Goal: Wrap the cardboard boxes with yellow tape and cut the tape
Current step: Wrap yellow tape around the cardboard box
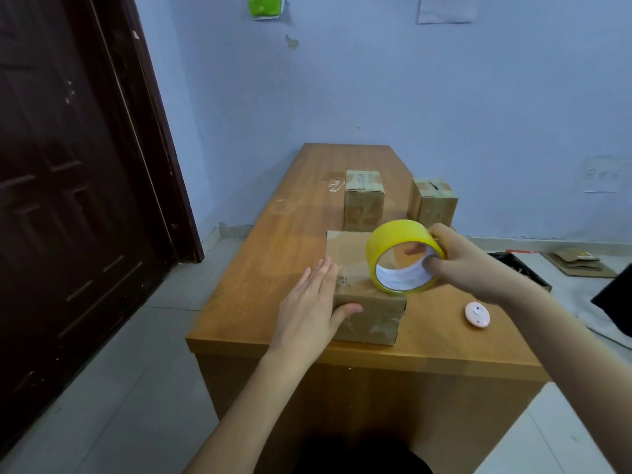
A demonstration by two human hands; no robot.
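The right hand (468,265) grips a yellow tape roll (402,256) standing on edge atop the near box (362,285). The left hand (313,302) lies flat, fingers straight, on the box's left side; the box is scuffed brown cardboard.

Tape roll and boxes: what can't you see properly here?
Head view only:
- Tape roll: its loose end is hidden; the right hand covers one side.
- Near box: the left hand hides its left corner.
- Paper on the wall: cut off by the top edge.
- Pink disc: too small to identify.
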